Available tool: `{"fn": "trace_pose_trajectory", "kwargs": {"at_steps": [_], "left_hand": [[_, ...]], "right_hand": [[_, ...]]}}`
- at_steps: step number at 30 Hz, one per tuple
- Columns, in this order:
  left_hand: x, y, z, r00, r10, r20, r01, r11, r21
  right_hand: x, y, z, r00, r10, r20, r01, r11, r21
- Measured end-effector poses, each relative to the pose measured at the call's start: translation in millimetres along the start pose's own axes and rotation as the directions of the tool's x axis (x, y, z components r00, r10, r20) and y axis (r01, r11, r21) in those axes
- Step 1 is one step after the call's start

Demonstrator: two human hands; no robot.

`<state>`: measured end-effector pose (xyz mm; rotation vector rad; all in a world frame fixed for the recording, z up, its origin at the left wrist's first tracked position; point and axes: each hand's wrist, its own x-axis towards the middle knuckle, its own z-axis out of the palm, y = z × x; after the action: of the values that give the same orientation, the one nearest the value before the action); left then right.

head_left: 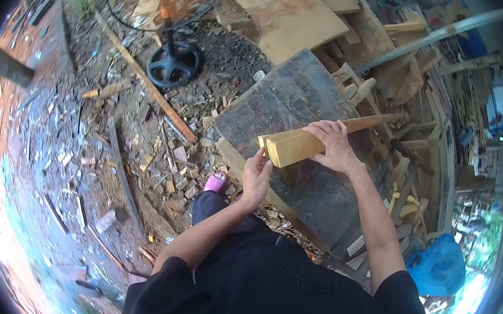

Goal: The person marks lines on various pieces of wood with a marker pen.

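Two long yellowish wooden boards [293, 147] lie side by side over a dark, worn worktable [285, 99], their near ends close to the table's left edge. My left hand [256, 176] is at those ends, with thumb and fingertips pressed against the wood. From above, my right hand [334, 146] grips the boards a little farther along, thumb on the near side and fingers over the top. Beyond that hand the wood stretches away to the right and narrows in the view.
A standing fan's round black base [174, 64] is on the littered ground at the upper left, near a long wooden strip [145, 76]. Large plywood sheets [285, 12] lie behind the table. Scrap wood and a blue plastic bag [438, 266] are at the right.
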<state>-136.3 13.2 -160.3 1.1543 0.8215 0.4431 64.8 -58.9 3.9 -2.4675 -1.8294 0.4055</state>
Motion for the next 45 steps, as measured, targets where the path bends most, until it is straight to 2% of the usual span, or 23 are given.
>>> {"fn": "trace_pose_trajectory", "kwargs": {"at_steps": [1, 3, 8, 12, 14, 24, 29, 30, 31, 33, 37, 39, 41, 42, 43, 45], "left_hand": [[-3.3, 12.3, 0.7, 1.000, -0.005, -0.022, 0.005, 1.000, -0.008], [-8.5, 30.1, 1.1, 0.999, -0.018, -0.042, 0.023, 0.989, 0.144], [-12.8, 32.2, 6.1, 0.993, 0.076, -0.086, -0.058, 0.980, 0.191], [-17.3, 43.4, 11.0, 0.994, 0.039, -0.107, -0.030, 0.996, 0.082], [-17.8, 42.7, 12.9, 0.991, 0.099, -0.092, -0.076, 0.972, 0.221], [-8.5, 37.4, 7.3, 0.994, 0.088, -0.068, -0.074, 0.978, 0.194], [-5.7, 30.3, -12.1, 1.000, 0.028, -0.005, -0.028, 0.994, 0.105], [-9.7, 26.2, -19.6, 0.999, 0.039, -0.011, -0.036, 0.981, 0.192], [-14.6, 22.6, -28.3, 0.999, 0.040, -0.003, -0.039, 0.980, 0.195], [-26.1, 15.8, -41.7, 0.979, -0.173, 0.112, 0.133, 0.945, 0.299], [-47.7, 6.6, -41.5, 0.984, -0.141, 0.107, 0.089, 0.919, 0.385], [-51.7, 14.9, -34.6, 0.968, -0.063, 0.241, -0.051, 0.897, 0.438], [-53.4, 44.2, -19.7, 0.950, -0.051, 0.307, -0.105, 0.876, 0.470], [-50.6, 55.5, -11.6, 0.896, 0.112, 0.430, -0.341, 0.792, 0.506], [-46.9, 67.2, -2.4, 0.796, 0.250, 0.551, -0.557, 0.661, 0.503], [-37.3, 91.1, 23.1, 0.716, 0.426, 0.553, -0.691, 0.541, 0.478]], "right_hand": [[4.0, -0.1, 0.1, 1.000, -0.021, 0.012, 0.021, 1.000, 0.000], [10.5, 1.1, 1.4, 0.999, -0.012, 0.048, 0.012, 1.000, 0.001], [20.1, 7.3, 6.6, 0.997, -0.058, 0.049, 0.059, 0.998, 0.000], [23.8, 9.7, 8.5, 0.995, -0.094, 0.019, 0.095, 0.995, -0.018], [24.6, 8.4, 7.6, 0.995, -0.101, 0.022, 0.102, 0.994, -0.033], [24.4, 4.4, 4.8, 0.996, -0.069, 0.049, 0.072, 0.996, -0.051], [23.3, 6.9, 8.3, 0.997, -0.050, 0.055, 0.053, 0.997, -0.055], [22.6, 7.7, 8.8, 0.997, -0.048, 0.055, 0.051, 0.997, -0.054], [22.1, 8.2, 8.6, 0.998, -0.040, 0.050, 0.043, 0.998, -0.053], [21.8, 8.7, 8.8, 0.997, -0.034, 0.076, 0.039, 0.997, -0.066], [22.6, 9.5, 10.3, 0.997, -0.012, 0.072, 0.017, 0.997, -0.076], [22.4, 8.4, 7.8, 0.993, 0.003, 0.115, 0.007, 0.997, -0.083], [16.5, 9.9, 5.2, 0.998, -0.002, 0.062, 0.006, 0.998, -0.069], [14.8, 10.7, 3.7, 1.000, -0.020, 0.013, 0.021, 0.998, -0.054], [12.1, 13.8, 0.1, 1.000, -0.017, 0.008, 0.017, 0.998, -0.056], [2.0, 26.0, -11.7, 0.998, 0.032, -0.058, -0.031, 0.999, 0.017]]}}
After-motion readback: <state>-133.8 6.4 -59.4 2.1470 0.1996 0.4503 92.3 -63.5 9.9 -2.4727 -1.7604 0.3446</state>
